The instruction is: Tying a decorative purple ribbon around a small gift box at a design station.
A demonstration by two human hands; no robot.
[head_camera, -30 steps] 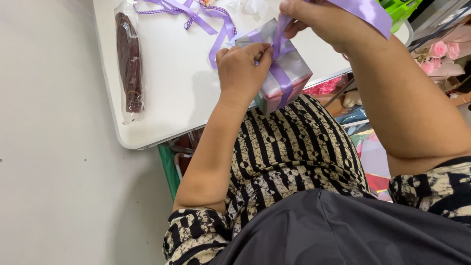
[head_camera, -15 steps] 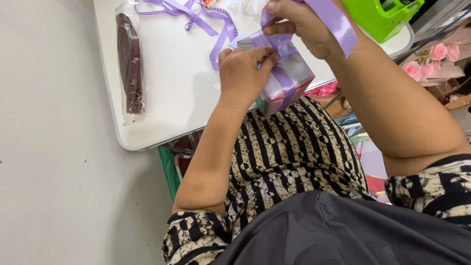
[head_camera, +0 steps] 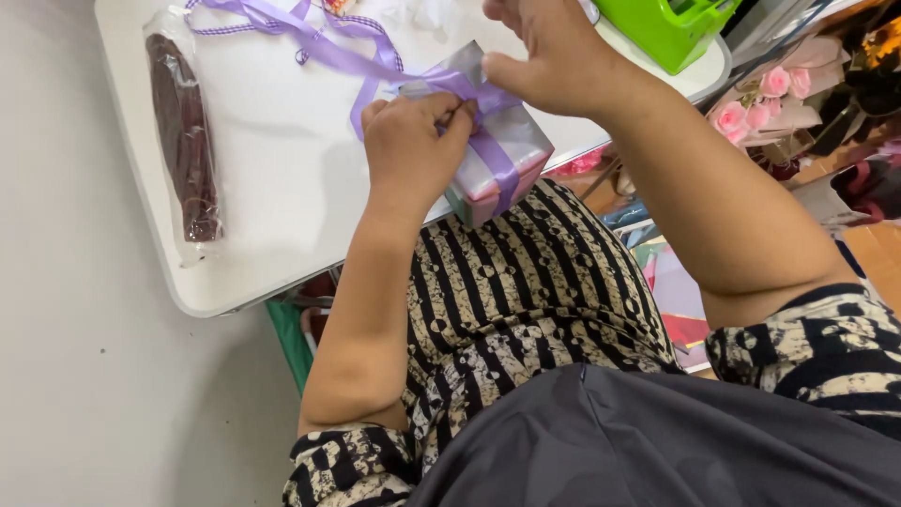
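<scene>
Head view, upper centre: left hand (head_camera: 408, 145) fingers pinch the lilac ribbon (head_camera: 493, 155) crossing on the wrapped gift box (head_camera: 502, 160); right hand (head_camera: 554, 56) grips its tail. A slackened pinch could loosen the crossing, and the box overhangs the worktop (head_camera: 272, 188) edge.

A small wrapped gift box (head_camera: 497, 160), silvery with pink, sits at the table's near edge. A long clear packet (head_camera: 183, 136) of dark contents lies well left.

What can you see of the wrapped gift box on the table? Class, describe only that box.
The gift box is a small cube wrapped in glossy paper that looks silvery grey on top and pink near its lower edge. It sits tilted at the near edge of the white table, over the person's lap. A lilac ribbon crosses its top and runs down its side. The left hand presses on its top, and the right hand pinches the ribbon above it.
</scene>
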